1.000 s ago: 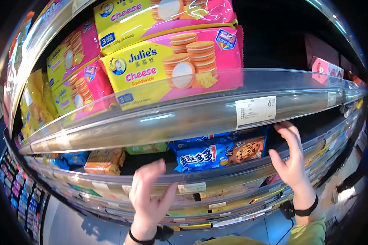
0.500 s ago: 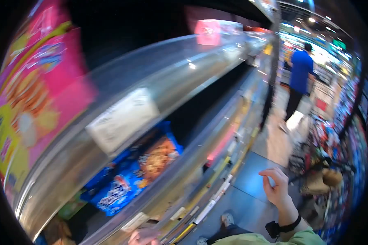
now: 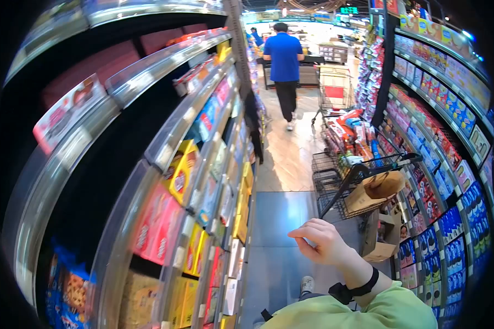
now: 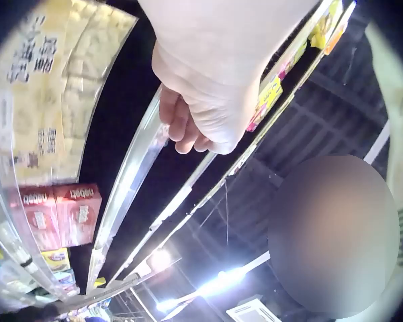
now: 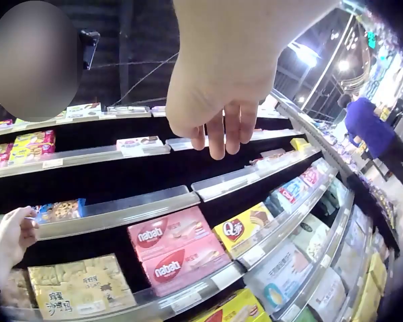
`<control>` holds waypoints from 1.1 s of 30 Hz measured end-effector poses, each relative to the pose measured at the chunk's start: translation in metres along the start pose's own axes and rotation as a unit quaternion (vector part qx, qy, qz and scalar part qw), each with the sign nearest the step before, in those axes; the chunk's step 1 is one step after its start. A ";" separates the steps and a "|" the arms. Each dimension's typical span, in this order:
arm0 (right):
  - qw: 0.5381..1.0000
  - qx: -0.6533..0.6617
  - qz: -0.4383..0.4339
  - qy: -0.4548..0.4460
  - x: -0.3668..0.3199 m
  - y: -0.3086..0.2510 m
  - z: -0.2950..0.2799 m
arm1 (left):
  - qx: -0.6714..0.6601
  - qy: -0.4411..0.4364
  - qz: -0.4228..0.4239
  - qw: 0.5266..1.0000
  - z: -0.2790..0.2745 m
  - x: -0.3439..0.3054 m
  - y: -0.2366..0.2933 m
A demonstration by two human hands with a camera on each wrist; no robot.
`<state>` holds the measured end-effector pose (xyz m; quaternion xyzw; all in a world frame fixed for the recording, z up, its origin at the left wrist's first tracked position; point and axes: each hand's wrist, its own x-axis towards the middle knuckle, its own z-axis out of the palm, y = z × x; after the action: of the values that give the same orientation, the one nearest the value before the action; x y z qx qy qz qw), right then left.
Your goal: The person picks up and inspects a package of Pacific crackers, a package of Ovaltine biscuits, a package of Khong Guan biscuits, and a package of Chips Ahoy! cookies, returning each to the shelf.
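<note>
My right hand (image 3: 325,242) hangs over the aisle floor in the head view, fingers loosely bent and holding nothing. Seen from the right wrist, the same hand (image 5: 218,100) has its fingers hanging down in front of the shelves. The left hand (image 4: 201,94) is outside the head view; its own wrist view shows loosely curled fingers beside a shelf's clear front edge (image 4: 136,171). From the right wrist, the left hand (image 5: 13,241) appears by the shelf edge, close to a blue packet of chocolate chip cookies (image 5: 62,210). Nothing shows in its fingers.
Shelves with pink nabati boxes (image 3: 158,225) line the left. On the right, a shopping cart (image 3: 335,192) carries groceries and a brown paper bag (image 3: 374,193), near more stocked shelves (image 3: 439,120). A person in a blue shirt (image 3: 282,56) is farther down the aisle.
The head view has swung right, from the cheese sandwich packs to the aisle. Both hands have left the front of the cookie shelf's middle; the left has dropped out of the head view.
</note>
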<state>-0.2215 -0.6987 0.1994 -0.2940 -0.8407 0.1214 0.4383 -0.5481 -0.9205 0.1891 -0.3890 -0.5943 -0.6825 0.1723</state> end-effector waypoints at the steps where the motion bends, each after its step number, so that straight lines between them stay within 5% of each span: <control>1: 1.000 -0.006 0.006 0.004 -0.004 0.015 -0.014 | 0.007 -0.023 -0.037 0.999 0.023 -0.007 0.003; 7: 0.994 -0.058 0.089 0.025 -0.035 0.118 -0.094 | 0.005 -0.203 -0.054 0.978 0.177 -0.039 0.026; 8: 0.993 -0.065 0.097 0.034 -0.041 0.134 -0.106 | -0.017 -0.227 -0.190 0.955 0.200 -0.047 0.036; 11: 0.988 -0.075 0.131 0.045 -0.050 0.173 -0.144 | -0.055 -0.301 -0.126 0.944 0.278 -0.063 0.053; 13: 0.979 -0.084 0.171 0.065 -0.054 0.195 -0.162 | -0.003 -0.391 -0.225 0.892 0.311 -0.083 0.016; 15: 0.976 -0.088 0.185 0.070 -0.057 0.220 -0.172 | 0.040 -0.384 -0.059 0.921 0.361 -0.080 0.049; 19: 0.966 -0.091 0.218 0.099 -0.059 0.264 -0.172 | -0.006 -0.459 0.042 0.887 0.432 -0.083 0.050; 22: 0.958 -0.101 0.250 0.094 -0.052 0.288 -0.167 | -0.041 -0.501 -0.011 0.864 0.487 -0.085 0.036; 33: 0.905 -0.162 0.377 0.114 0.064 0.391 -0.145 | -0.155 -0.612 0.068 0.772 0.740 -0.039 -0.033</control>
<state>0.0191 -0.3557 0.1463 -0.6678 -0.6198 0.1052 0.3987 -0.3053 -0.2224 0.1316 -0.7856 -0.4318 -0.3696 -0.2445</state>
